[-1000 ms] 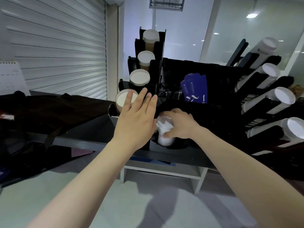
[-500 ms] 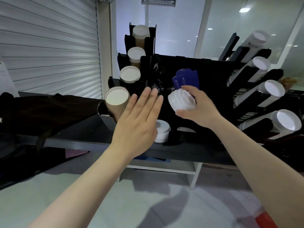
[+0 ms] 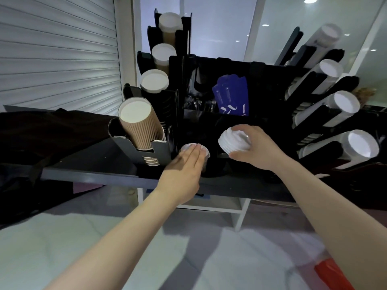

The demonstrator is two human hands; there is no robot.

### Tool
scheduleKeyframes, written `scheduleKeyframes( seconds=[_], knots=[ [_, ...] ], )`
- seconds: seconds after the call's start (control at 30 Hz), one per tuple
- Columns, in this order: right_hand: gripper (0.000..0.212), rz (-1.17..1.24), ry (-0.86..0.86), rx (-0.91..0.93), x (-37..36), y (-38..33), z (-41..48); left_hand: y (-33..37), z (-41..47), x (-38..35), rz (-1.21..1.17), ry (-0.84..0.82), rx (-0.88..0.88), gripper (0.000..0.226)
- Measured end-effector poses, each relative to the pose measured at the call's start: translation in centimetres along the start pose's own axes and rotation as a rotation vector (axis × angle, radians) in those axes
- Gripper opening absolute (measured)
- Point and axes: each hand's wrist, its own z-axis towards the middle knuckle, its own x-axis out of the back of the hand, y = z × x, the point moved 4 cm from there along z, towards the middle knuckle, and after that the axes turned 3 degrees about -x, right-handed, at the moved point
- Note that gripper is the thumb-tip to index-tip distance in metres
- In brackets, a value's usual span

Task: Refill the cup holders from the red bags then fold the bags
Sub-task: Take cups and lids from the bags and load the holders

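Note:
A black cup holder rack (image 3: pixel 159 151) stands on the dark counter, with stacks of brown ribbed cups (image 3: pixel 140 130) slanting out on the left and white cups (image 3: pixel 345 105) on the right. My right hand (image 3: pixel 255 149) grips a short stack of white lids (image 3: pixel 232 141) above the rack's lower middle slot. My left hand (image 3: pixel 184 166) lies flat, fingers together, on top of a stack of white lids (image 3: pixel 204 152) seated in the low slot. A corner of a red bag (image 3: pixel 330 273) shows at the bottom right.
Blue paper sleeves (image 3: pixel 230 97) stand in the rack's middle compartment. A black bag (image 3: pixel 41 130) lies on the counter (image 3: pixel 100 176) to the left. A white shelf unit (image 3: pixel 234 208) sits under the counter. A rolling shutter (image 3: pixel 58 51) closes the left background.
My right hand lifted a stack of white lids out of the low slot, raised it, then brought it lower and right. My left hand dropped onto the lids left in the slot.

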Motion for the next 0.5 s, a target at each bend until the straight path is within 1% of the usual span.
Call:
scheduleKeyframes(
  seconds=[0.07, 0.13, 0.23, 0.3, 0.37, 0.5],
  knots=[
    [0.071, -0.07, -0.086, -0.036, -0.3, 0.1, 0.3, 0.0, 0.2, -0.8, 0.043, -0.081, 0.016, 0.072],
    [0.067, -0.189, -0.19, -0.078, -0.8, 0.3, 0.4, 0.0, 0.2, -2.0, 0.1, -0.18, 0.029, 0.072],
    [0.051, -0.397, -0.297, -0.105, -1.7, 0.8, 0.1, -0.1, 0.3, -2.6, 0.124, -0.204, 0.062, 0.07],
    [0.051, -0.509, -0.327, -0.076, -2.4, 1.1, -0.4, -0.1, 0.4, -2.4, 0.086, -0.183, 0.075, 0.07],
    [0.057, -0.494, -0.289, -0.039, -2.6, 1.1, -0.9, 0.0, 0.4, -2.3, 0.071, -0.165, 0.077, 0.07],
    [0.053, -0.366, -0.095, 0.047, -2.1, 0.9, -1.9, 0.1, 0.3, -2.4, 0.067, -0.186, 0.075, 0.071]
  ],
)
